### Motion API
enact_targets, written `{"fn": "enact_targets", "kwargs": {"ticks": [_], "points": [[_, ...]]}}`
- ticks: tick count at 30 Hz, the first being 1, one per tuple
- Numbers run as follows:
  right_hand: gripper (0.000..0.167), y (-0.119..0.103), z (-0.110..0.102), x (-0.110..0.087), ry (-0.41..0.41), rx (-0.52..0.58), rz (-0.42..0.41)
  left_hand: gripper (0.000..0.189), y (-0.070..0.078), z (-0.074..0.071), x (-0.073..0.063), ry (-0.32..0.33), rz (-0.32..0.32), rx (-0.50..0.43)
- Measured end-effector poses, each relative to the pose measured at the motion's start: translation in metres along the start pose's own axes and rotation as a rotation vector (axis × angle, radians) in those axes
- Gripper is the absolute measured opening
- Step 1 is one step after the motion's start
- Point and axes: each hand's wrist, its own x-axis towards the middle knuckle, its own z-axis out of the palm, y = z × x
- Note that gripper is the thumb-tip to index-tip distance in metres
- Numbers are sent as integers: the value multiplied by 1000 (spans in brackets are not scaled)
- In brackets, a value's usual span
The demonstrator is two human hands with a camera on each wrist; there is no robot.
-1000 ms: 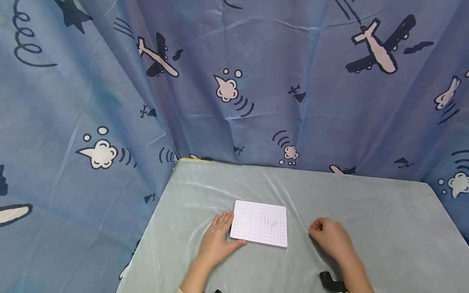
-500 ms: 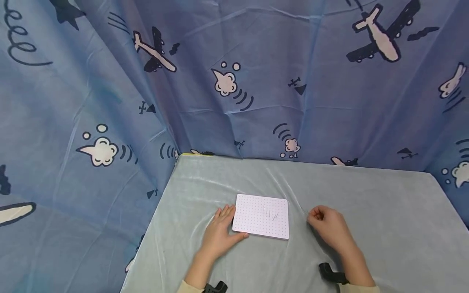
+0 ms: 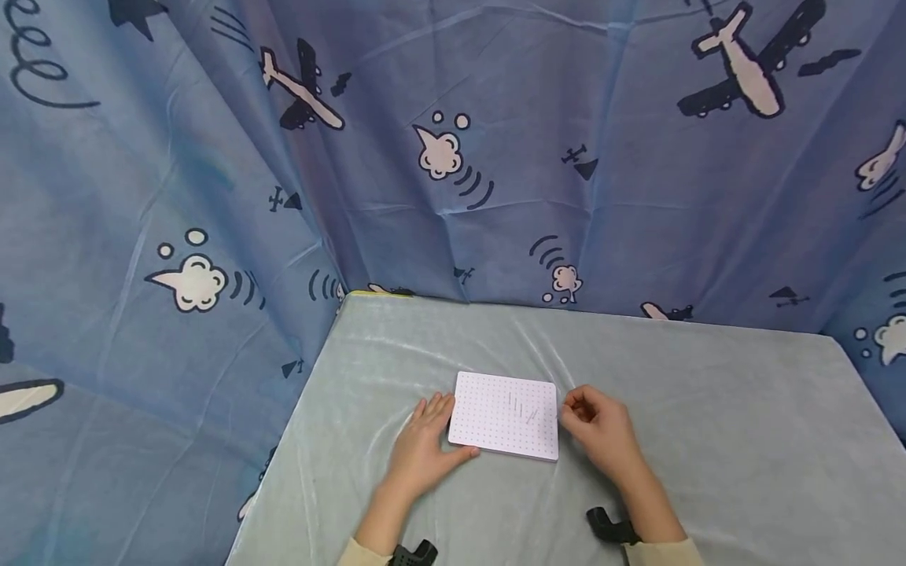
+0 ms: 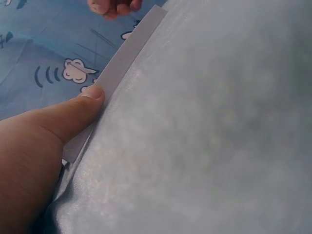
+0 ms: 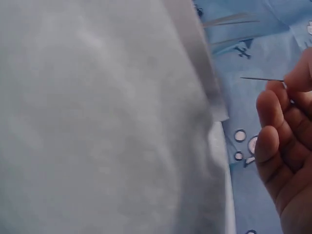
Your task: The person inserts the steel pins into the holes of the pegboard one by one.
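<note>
A white board (image 3: 488, 428) with a grid of small holes lies on the cloth. Several thin needle-like pins (image 3: 520, 405) stand out of its right half; they also show blurred in the right wrist view. My left hand (image 3: 421, 456) steadies the board, straight fingers along its left edge and thumb against the front edge, as the left wrist view confirms. Just beyond the board's right edge is my right hand (image 3: 600, 431). In the right wrist view its thumb and index finger pinch a thin dark pin (image 5: 262, 79), which points towards the board, its tip apart from it.
Pale grey-green cloth (image 3: 743, 424) covers the table around the board. A blue curtain (image 3: 396, 236) printed with aeroplanes and clouds hangs behind and at the sides. Black straps with camera mounts (image 3: 612, 527) sit on both wrists.
My right hand has moved left with the pin, from the cloth to beside the board's right edge. The left hand stays at the board. The head view has shifted slightly.
</note>
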Motion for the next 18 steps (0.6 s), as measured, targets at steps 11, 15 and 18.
{"fn": "enact_targets", "kwargs": {"ticks": [11, 15, 18], "points": [[15, 7, 12, 11, 4, 21, -140, 103, -4, -4, 9, 17, 42, 48], [16, 9, 14, 9, -23, 22, -159, 103, -6, -2, 6, 10, 47, 49], [19, 9, 16, 7, -46, 18, -169, 103, -6, 0, 2, 13, 44, 47]]}}
